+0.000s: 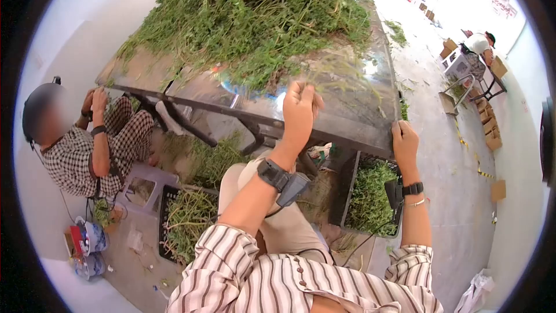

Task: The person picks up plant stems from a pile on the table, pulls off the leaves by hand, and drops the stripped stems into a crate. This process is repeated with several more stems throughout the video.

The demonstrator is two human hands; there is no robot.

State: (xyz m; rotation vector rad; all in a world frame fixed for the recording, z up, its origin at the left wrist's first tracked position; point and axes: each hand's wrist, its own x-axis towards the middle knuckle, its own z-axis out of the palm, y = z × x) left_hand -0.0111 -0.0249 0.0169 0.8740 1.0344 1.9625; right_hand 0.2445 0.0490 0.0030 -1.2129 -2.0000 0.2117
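Note:
A large heap of green leafy plants (249,23) covers much of the dark metal table (347,122). Over the table's near part, my left hand (301,103) is closed, its fingers curled around the base of some thin plant stems (341,81) that look blurred by motion and spread out to the right. At the table's right corner my right hand (405,137) is also closed, with its fingers bent at the edge; whatever it may hold is too small to name.
Below the table stand two black crates of greens, one at the left (191,217) and one at the right (372,197). A co-worker (87,145) sits on the left beside a purple stool (142,188). Another person (479,49) and cardboard boxes (489,124) are at the far right.

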